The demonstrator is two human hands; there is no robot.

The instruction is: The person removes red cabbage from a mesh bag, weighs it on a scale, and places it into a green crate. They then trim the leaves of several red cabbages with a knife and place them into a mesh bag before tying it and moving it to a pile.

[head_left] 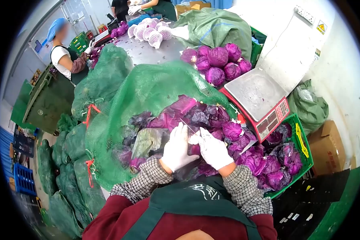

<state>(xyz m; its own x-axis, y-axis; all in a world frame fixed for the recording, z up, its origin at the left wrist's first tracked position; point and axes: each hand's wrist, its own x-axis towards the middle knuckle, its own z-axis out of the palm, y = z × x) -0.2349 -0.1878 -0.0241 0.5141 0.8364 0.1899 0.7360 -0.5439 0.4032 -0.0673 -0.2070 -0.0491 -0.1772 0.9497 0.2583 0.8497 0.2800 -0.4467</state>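
In the middle of the head view, my left hand [177,149], in a white glove, is closed against a red cabbage [194,149] whose pale cut stem shows between my hands. My right hand [214,149], gloved too, is closed at the other side of the stem. A thin knife blade [187,125] sticks out up and left from the right fingertips; its handle is hidden. Around both hands lie loose purple cabbage leaves [180,108] and heads, on a green mesh sack [148,84] spread open on the table.
A red scale [254,96] stands at right, beside a green crate [304,160] of cabbages. Peeled cabbages [218,58] are piled behind, with net-wrapped ones [150,30] farther back. Full mesh sacks [74,140] stand at left. One co-worker [64,52] works at far left, others at the back.
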